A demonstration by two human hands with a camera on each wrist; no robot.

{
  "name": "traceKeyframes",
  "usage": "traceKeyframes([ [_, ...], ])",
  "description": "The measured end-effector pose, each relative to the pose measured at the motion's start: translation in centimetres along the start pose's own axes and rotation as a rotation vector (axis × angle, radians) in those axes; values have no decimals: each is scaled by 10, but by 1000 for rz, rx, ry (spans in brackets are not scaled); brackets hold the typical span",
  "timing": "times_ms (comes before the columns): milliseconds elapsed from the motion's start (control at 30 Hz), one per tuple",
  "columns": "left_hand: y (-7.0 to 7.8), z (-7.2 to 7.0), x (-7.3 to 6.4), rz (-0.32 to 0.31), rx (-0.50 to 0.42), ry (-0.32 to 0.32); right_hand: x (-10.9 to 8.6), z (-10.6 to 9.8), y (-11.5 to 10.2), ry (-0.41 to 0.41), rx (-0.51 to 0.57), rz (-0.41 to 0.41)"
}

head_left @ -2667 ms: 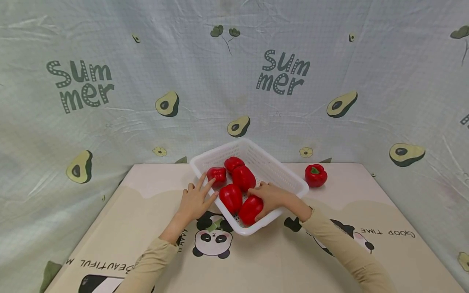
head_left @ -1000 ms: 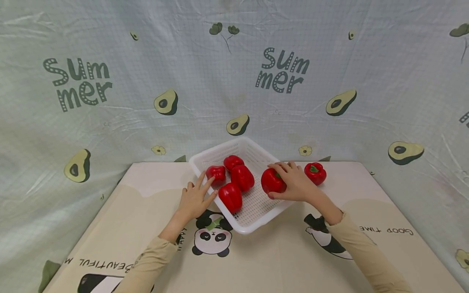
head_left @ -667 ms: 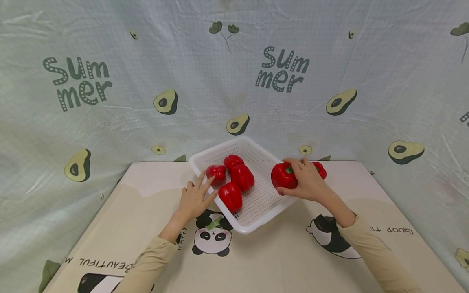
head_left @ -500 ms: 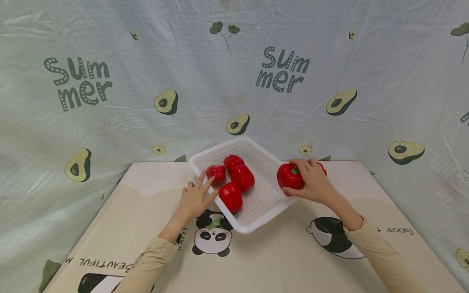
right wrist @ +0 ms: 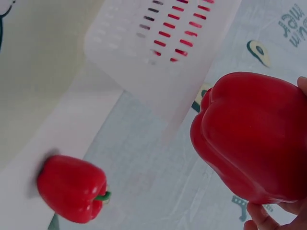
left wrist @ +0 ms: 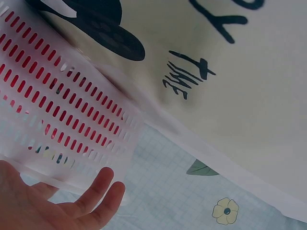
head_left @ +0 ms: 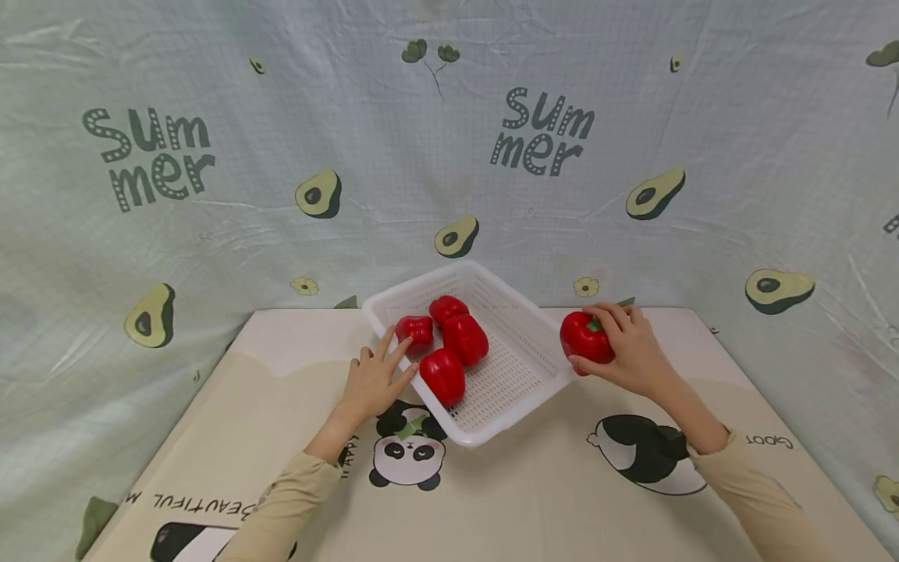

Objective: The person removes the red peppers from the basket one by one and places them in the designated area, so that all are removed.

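Observation:
In the head view, my right hand [head_left: 635, 355] grips a red bell pepper [head_left: 584, 337], thumb below and fingers over the top by its green stem. The pepper is just off the right corner of a white perforated plastic basket [head_left: 523, 408]. My left hand [head_left: 374, 382] rests at the basket's left rim with fingers spread, fingertips reaching over the edge beside a red bell pepper [head_left: 416, 332]. Several red peppers, such as the front one [head_left: 443, 377], lie in the basket's left half. A further bell pepper [right wrist: 72, 188] sits on the table in the right wrist view; the right hand hides it in the head view.
The table is covered by a cream cloth [head_left: 506, 499] printed with pandas and lettering. Behind it hangs a pale curtain [head_left: 393, 156] with avocado and "summer" prints, close to the table's back edge and the basket's far corner.
My right hand took hold of a pepper at the basket's front corner, lifted it out and carried it right, past the right corner. The left hand stayed at the rim.

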State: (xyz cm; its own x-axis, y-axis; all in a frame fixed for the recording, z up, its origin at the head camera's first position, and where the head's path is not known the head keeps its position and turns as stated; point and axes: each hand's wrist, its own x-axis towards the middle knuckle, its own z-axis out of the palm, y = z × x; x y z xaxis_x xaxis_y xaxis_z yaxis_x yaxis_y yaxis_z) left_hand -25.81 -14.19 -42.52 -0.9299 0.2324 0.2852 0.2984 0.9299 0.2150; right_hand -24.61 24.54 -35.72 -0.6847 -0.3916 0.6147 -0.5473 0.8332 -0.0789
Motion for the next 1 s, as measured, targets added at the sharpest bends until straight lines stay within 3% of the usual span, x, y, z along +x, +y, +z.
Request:
traceKeyframes([
  [233, 0, 0, 0, 0, 6, -7, -10, -2, 15, -13, -39, 91],
  [633, 1, 0, 0, -5, 4, -1, -19, -1, 51, 33, -70, 179],
  [1000, 2, -2, -1, -16, 9, -12, -26, 2, 75, -30, -104, 343],
])
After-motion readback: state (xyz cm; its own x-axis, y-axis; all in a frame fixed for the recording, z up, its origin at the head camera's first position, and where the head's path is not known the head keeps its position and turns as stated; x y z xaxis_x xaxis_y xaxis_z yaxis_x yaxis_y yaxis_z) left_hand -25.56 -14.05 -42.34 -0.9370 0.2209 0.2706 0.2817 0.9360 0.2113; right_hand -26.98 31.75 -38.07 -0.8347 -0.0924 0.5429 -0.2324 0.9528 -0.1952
